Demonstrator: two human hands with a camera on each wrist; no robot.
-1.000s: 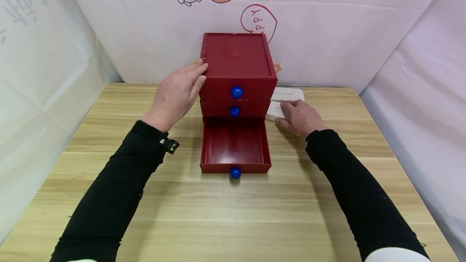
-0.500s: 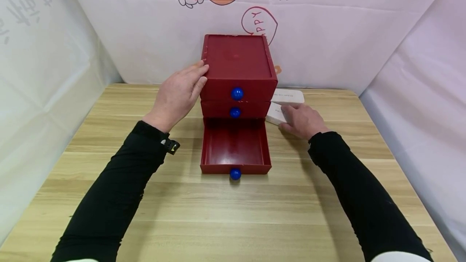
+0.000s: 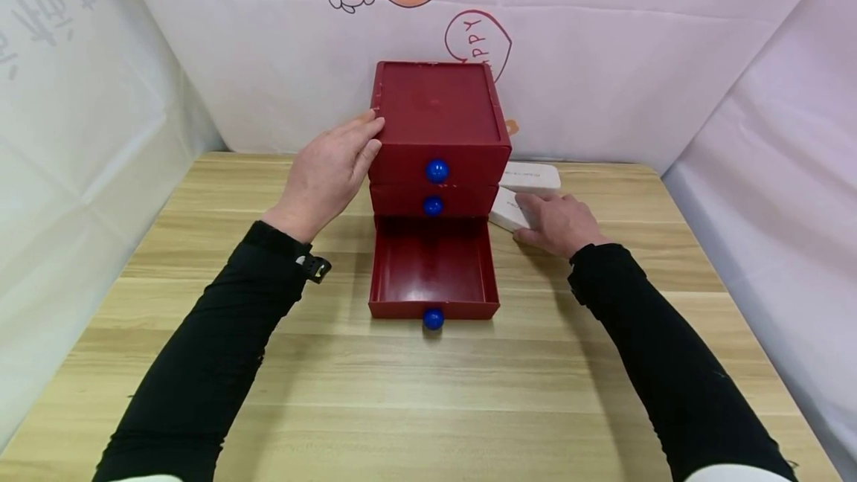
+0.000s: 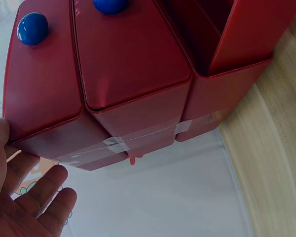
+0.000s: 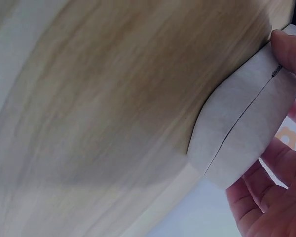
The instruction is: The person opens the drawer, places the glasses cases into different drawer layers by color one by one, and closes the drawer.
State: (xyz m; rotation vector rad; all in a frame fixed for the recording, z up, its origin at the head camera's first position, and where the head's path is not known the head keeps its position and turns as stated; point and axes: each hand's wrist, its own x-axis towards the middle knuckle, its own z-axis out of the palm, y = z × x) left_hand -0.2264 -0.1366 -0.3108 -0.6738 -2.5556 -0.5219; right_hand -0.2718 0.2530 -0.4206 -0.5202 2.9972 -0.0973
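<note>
A red drawer cabinet (image 3: 435, 103) with blue round knobs stands at the back middle, its bottom drawer (image 3: 432, 266) pulled out with nothing in it. My left hand (image 3: 328, 173) rests against the cabinet's upper left edge, fingers mostly straight. In the left wrist view, that hand (image 4: 27, 192) lies beside the cabinet's side, fingers loosely bent. Right of the cabinet, my right hand (image 3: 559, 223) pinches a white case (image 3: 510, 210) with rounded ends. The right wrist view shows a seam along this case (image 5: 241, 113), with my thumb on one side and fingers on the other.
A second white case (image 3: 532, 175) lies behind the first, partly hidden by the cabinet. The wooden table (image 3: 428, 400) ends at white printed cloth (image 3: 602, 58) at the back and sides. Clear tape (image 4: 117, 144) runs across the cabinet's side.
My right hand has shifted slightly right and nearer, and the white case in it has turned a little. The left hand stays at the cabinet.
</note>
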